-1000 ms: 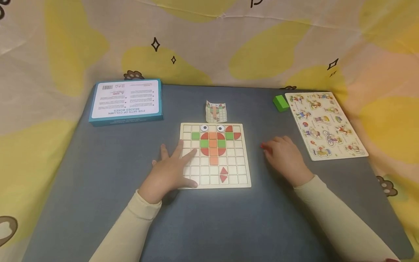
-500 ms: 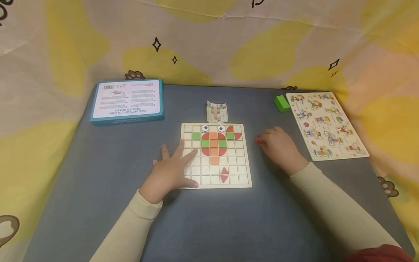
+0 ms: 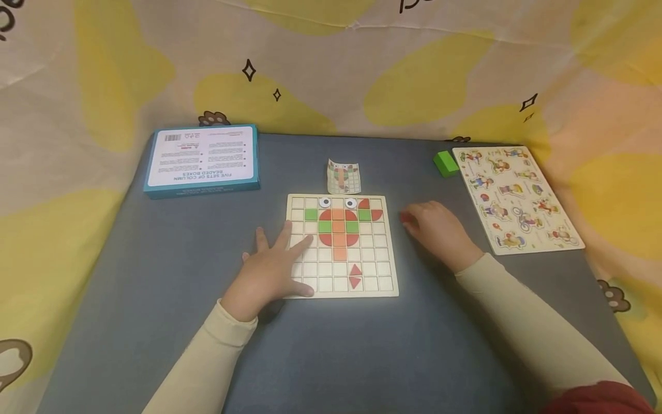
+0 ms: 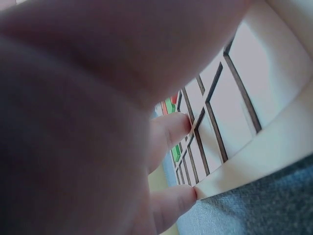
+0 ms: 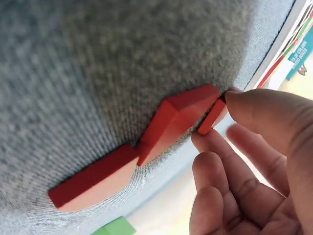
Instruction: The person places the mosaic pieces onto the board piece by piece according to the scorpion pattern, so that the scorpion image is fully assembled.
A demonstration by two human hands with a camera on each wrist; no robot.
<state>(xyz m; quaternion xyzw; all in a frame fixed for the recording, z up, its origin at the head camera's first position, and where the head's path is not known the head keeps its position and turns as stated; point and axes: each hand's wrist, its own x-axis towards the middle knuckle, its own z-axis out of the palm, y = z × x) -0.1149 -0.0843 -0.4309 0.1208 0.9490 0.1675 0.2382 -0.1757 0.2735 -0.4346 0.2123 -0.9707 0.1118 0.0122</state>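
A cream grid board lies mid-table with red, green and orange tiles and two googly eyes on it. My left hand rests with spread fingers over its left edge; fingertips touch the rim in the left wrist view. Right of the board, my right hand is low over the table. Seen from the right wrist, its thumb and a finger pinch a small red tile. Close by lie a red tile and another red tile on the cloth. In the head view the hand hides them.
A small picture card lies behind the board. At the back left is a blue-edged box. A green block stands beside a picture puzzle board on the right. Patterned cloth hangs behind the table.
My right hand has moved slightly left towards the board. Red showing at its fingertips earlier is now mostly hidden in the head view. The left hand stays in place.
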